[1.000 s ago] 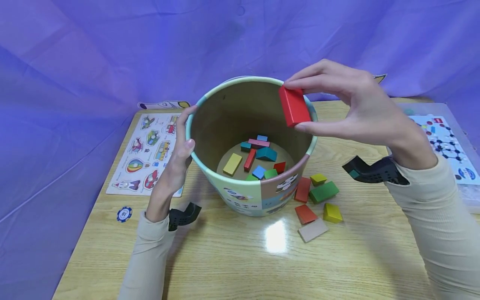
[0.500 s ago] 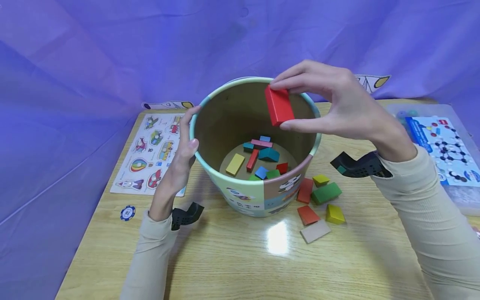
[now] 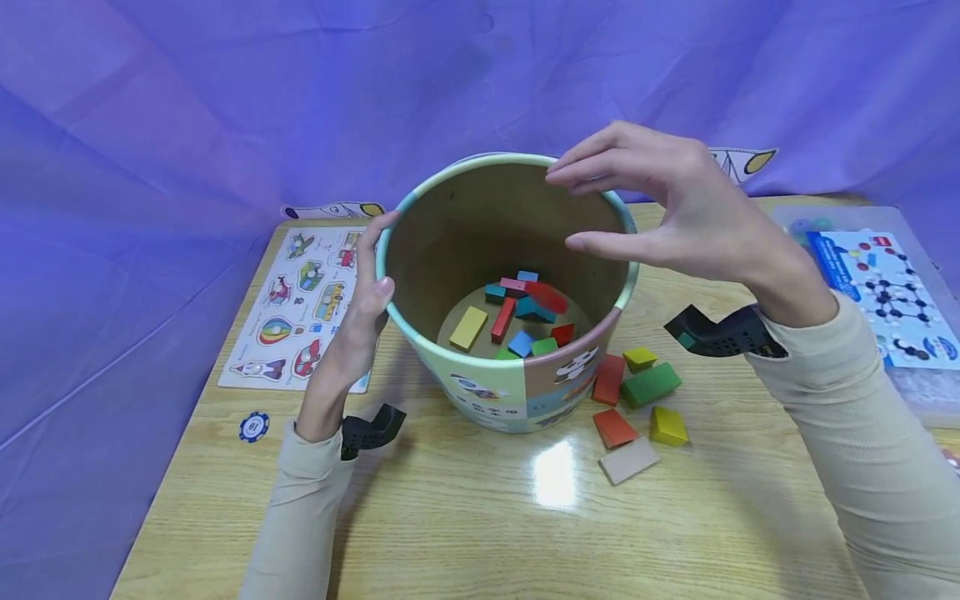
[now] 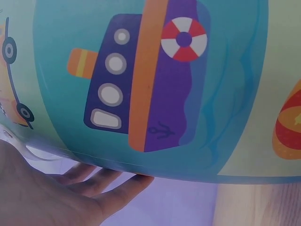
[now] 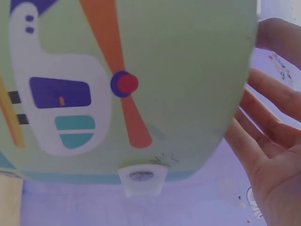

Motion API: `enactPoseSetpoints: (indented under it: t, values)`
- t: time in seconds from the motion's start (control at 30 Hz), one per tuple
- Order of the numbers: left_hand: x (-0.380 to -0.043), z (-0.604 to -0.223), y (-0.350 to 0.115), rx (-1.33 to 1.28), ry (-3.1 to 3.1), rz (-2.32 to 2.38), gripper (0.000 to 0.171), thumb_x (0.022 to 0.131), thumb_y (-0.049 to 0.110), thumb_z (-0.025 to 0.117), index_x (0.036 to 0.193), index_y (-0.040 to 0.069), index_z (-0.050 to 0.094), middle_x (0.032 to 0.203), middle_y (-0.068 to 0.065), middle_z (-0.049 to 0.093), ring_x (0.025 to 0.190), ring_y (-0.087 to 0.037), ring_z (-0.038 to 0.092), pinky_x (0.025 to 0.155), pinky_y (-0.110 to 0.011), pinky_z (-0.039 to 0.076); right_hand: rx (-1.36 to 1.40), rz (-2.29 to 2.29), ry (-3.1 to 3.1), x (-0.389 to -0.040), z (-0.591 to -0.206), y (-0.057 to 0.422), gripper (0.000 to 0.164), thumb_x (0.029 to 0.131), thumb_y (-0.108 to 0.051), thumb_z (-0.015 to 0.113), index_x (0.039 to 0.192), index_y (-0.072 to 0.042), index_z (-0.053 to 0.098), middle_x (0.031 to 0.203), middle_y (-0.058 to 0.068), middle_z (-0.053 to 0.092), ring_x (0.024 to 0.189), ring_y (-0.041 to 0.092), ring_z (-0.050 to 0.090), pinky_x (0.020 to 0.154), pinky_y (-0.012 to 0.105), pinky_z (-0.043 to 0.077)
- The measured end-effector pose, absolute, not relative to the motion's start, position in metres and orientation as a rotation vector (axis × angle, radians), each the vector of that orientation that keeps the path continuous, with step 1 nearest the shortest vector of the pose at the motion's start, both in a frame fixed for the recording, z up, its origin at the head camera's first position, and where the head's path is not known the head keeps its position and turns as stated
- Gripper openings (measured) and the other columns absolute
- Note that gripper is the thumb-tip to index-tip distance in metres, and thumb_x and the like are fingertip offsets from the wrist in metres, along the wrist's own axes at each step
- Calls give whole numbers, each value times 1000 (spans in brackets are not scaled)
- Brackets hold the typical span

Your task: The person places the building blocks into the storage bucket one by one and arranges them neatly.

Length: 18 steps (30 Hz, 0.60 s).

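Note:
A large picture-printed bucket [image 3: 459,354] stands on the table with several coloured wooden blocks on its floor, among them a yellow block [image 3: 468,328]. Inside it a red block [image 3: 547,297], blurred by motion, overlaps the teal block [image 3: 534,311]. My right hand [image 3: 667,200] is above the bucket's right rim, fingers and thumb apart with nothing between them. My left hand [image 3: 358,312] rests against the left rim, thumb and fingertips at the edge. In the left wrist view, its extended fingers [image 4: 124,193] reach the rim beside a printed ship.
Right of the bucket lie loose blocks: green [image 3: 652,385], yellow [image 3: 668,426], red [image 3: 614,428] and plain wood [image 3: 628,461]. A puzzle board [image 3: 288,333] and a poker chip [image 3: 254,427] are at left. A clear box with a molecule-picture booklet [image 3: 892,292] stands at right.
My right hand moved left over the bucket with the red block, then its thumb and fingers parted. The red block has dropped into the bucket. My left hand stays at the rim.

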<state>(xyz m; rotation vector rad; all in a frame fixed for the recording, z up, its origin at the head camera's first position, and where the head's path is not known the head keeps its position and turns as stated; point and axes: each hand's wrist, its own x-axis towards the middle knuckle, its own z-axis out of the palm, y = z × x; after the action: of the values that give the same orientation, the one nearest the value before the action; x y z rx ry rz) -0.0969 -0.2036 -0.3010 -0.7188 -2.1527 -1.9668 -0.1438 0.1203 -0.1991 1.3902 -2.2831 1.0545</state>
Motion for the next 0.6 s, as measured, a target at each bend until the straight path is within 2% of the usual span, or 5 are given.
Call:
enactPoseSetpoints:
  t: [0.33, 0.47, 0.57, 0.6]
  values:
    - [-98, -302, -207, -726, -2152, -1982, 80, 88, 62, 49, 151, 25, 18, 153, -7, 26, 137, -33, 30, 99, -65, 29, 1357, 1013, -2352, -119, -210, 158, 55, 66, 6, 83, 117, -8, 70, 117, 3, 66, 112, 6, 55, 97, 18, 39]
    - [-98, -301, -209, -720, -2164, -1982, 79, 88, 61, 49, 152, 26, 18, 153, -6, 25, 137, -33, 29, 99, -65, 29, 1361, 959, -2292, -103, -226, 175, 35, 84, -21, 76, 114, -5, 71, 114, 9, 66, 113, 5, 55, 96, 15, 39]
    - [-97, -301, -212, -721, -2156, -1992, 79, 88, 61, 49, 152, 26, 17, 153, -7, 25, 137, -34, 29, 100, -64, 29, 1376, 932, -2270, -90, -241, 186, 43, 93, -40, 62, 113, -5, 71, 113, 10, 66, 113, 4, 56, 95, 11, 39]
    - [-97, -300, -212, -722, -2149, -1997, 79, 88, 61, 49, 152, 26, 17, 153, -8, 25, 137, -35, 29, 100, -63, 29, 1383, 933, -2293, -86, -246, 190, 40, 92, -39, 63, 114, -6, 71, 113, 8, 66, 112, 3, 56, 95, 10, 39]
